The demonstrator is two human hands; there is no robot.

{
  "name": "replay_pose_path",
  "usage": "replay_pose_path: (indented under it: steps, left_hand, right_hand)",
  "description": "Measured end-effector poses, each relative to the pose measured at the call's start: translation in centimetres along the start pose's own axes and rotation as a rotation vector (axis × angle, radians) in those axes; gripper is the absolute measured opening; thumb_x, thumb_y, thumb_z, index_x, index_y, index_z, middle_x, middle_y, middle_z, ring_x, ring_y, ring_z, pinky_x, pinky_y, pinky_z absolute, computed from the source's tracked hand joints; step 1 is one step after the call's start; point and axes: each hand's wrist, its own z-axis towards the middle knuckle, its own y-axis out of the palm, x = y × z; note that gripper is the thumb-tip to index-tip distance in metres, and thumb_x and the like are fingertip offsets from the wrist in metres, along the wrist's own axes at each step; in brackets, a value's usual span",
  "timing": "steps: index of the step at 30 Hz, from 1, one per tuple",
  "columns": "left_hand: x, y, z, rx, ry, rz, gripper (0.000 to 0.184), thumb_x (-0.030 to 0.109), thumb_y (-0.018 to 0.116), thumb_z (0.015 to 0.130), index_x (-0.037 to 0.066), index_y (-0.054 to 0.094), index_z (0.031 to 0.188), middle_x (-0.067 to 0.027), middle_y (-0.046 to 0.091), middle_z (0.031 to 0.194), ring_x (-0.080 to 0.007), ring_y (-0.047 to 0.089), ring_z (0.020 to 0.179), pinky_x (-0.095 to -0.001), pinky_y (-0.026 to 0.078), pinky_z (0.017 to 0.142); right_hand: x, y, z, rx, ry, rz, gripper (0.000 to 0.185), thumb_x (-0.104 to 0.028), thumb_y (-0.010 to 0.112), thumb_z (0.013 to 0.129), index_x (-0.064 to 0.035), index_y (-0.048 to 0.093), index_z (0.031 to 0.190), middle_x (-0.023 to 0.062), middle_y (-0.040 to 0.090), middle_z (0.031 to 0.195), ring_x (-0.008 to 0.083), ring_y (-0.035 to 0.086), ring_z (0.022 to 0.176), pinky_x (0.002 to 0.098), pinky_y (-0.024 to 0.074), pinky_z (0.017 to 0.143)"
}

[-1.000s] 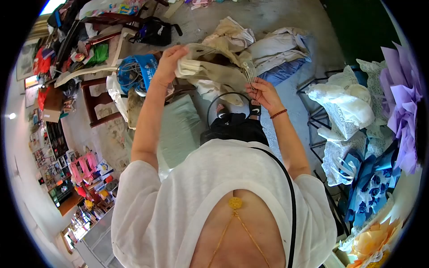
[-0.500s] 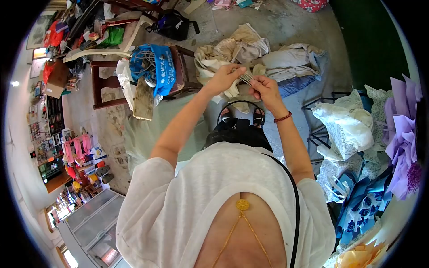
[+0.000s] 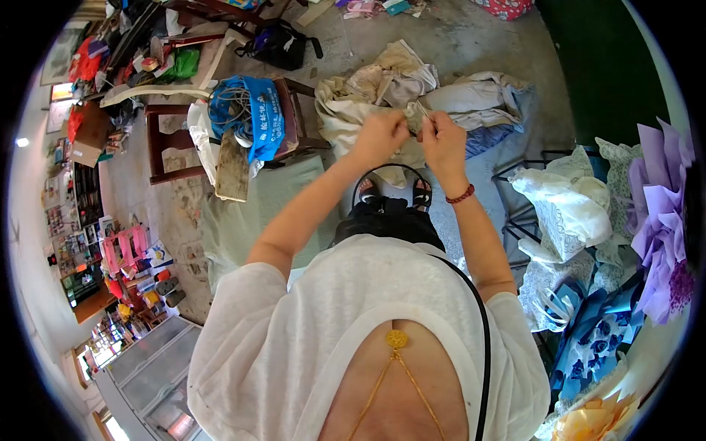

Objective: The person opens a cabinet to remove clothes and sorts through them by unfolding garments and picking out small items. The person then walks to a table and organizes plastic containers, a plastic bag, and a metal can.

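Observation:
My left hand (image 3: 383, 136) is closed, with its fingers pinched near the top of the pale cloth pile; what it holds is too small to name. Close to its right, my right hand (image 3: 443, 140) is closed too, its fingertips around thin metal pieces (image 3: 423, 110) that mostly hide between the hands. Beige cloth (image 3: 338, 110) lies on the floor beneath and beyond my hands. A pale garment (image 3: 482, 99) with a blue part (image 3: 487, 138) spreads to the right of it.
A wooden chair (image 3: 163, 140) bears a blue bag (image 3: 266, 117) of cables at the left. A pale green padded surface (image 3: 283, 209) lies below it. Wrapped bouquets (image 3: 654, 213) and a black metal frame (image 3: 518, 209) stand at the right. A black backpack (image 3: 283, 45) lies beyond.
The beige cloth held between my spread hands one second ago is no longer in them. My left hand has come rightward beside my right hand, and both now sit close together, slightly apart.

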Motion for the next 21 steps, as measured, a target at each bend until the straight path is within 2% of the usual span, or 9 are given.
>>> replay_pose_path:
  steps: [1,3,4,7,10,14,17,19,21]
  left_hand:
    - [0.2,0.4,-0.1,-0.003,0.002,-0.001,0.022,0.017,0.047,0.083,-0.003,0.045,0.074,-0.0177,0.049,0.059,-0.0264,0.049,0.053,-0.0335,0.039,0.051]
    - [0.5,1.3,-0.1,0.027,0.031,0.017,0.017,0.013,0.048,0.081,-0.003,0.046,0.076,-0.0212,0.049,0.061,-0.0336,0.048,0.054,-0.0359,0.039,0.051]
    - [1.2,1.0,-0.1,0.009,-0.067,-0.069,0.021,0.018,0.047,0.083,-0.003,0.047,0.08,-0.0179,0.051,0.062,-0.0267,0.05,0.057,-0.0333,0.04,0.055]
    - [-0.1,1.1,0.2,0.134,-0.205,-0.235,0.028,0.026,0.049,0.083,-0.003,0.048,0.086,-0.0172,0.055,0.067,-0.0268,0.055,0.064,-0.0345,0.042,0.058]
    - [-0.4,1.2,0.5,0.115,-0.132,-0.423,0.036,0.032,0.046,0.086,-0.004,0.048,0.089,-0.0154,0.055,0.073,-0.0209,0.052,0.068,-0.0313,0.041,0.062]
    - [-1.3,1.5,1.1,0.01,-0.137,-0.391,0.035,0.031,0.047,0.086,-0.003,0.048,0.094,-0.0108,0.054,0.075,-0.016,0.049,0.068,-0.0285,0.04,0.062]
    - [-0.7,1.0,1.3,-0.084,-0.198,-0.556,0.029,0.027,0.05,0.085,-0.001,0.047,0.093,-0.0047,0.05,0.073,-0.0113,0.045,0.066,-0.0251,0.039,0.061]
    - [0.0,0.4,1.1,-0.196,-0.173,-0.618,0.026,0.022,0.057,0.082,0.002,0.048,0.095,0.0002,0.045,0.076,-0.0064,0.039,0.068,-0.02,0.035,0.06]
    - [-0.6,0.4,1.2,-0.196,-0.119,-0.585,0.026,0.021,0.058,0.081,0.002,0.047,0.094,-0.0002,0.045,0.077,-0.0076,0.04,0.068,-0.0216,0.036,0.061]
  right_hand:
    - [0.2,0.2,0.1,0.041,-0.041,-0.077,0.01,-0.01,0.051,0.079,-0.0008,0.053,0.075,0.014,0.053,0.058,0.0274,0.054,0.053,0.0342,0.0405,0.05]
    - [0.2,0.5,0.1,0.078,-0.049,-0.049,0.01,-0.01,0.051,0.079,-0.0009,0.053,0.075,0.0145,0.053,0.058,0.029,0.054,0.052,0.0346,0.0402,0.049]
    - [0.0,0.4,0.1,0.109,-0.057,-0.02,0.01,-0.009,0.051,0.079,-0.001,0.053,0.075,0.0149,0.053,0.058,0.0306,0.053,0.052,0.035,0.0399,0.049]
    - [-0.8,-0.6,0.0,0.081,0.007,0.037,0.007,-0.008,0.05,0.079,-0.0013,0.053,0.077,0.0156,0.053,0.06,0.0321,0.053,0.053,0.0355,0.0395,0.048]
    - [-0.8,-0.9,-0.4,0.086,-0.099,0.043,0.006,-0.007,0.051,0.079,-0.0019,0.053,0.079,0.0165,0.054,0.062,0.0337,0.053,0.055,0.0367,0.0397,0.048]
    - [-0.3,-0.8,-0.8,0.103,-0.153,-0.062,0.005,-0.008,0.052,0.079,-0.0029,0.053,0.081,0.0168,0.053,0.062,0.0346,0.053,0.055,0.0377,0.0397,0.047]
    - [-0.1,-0.8,-1.0,0.127,-0.143,-0.094,0.006,-0.009,0.052,0.08,-0.0033,0.053,0.081,0.0176,0.053,0.062,0.0364,0.053,0.057,0.0395,0.0395,0.047]
    - [-0.4,-1.0,-1.1,0.146,-0.173,-0.086,0.008,-0.01,0.051,0.081,-0.0026,0.054,0.082,0.0152,0.054,0.06,0.0311,0.055,0.054,0.036,0.0405,0.047]
    - [-0.7,-1.4,-1.1,0.101,-0.085,0.014,0.009,-0.01,0.051,0.081,-0.002,0.054,0.082,0.0137,0.055,0.06,0.0267,0.056,0.052,0.0335,0.0411,0.047]
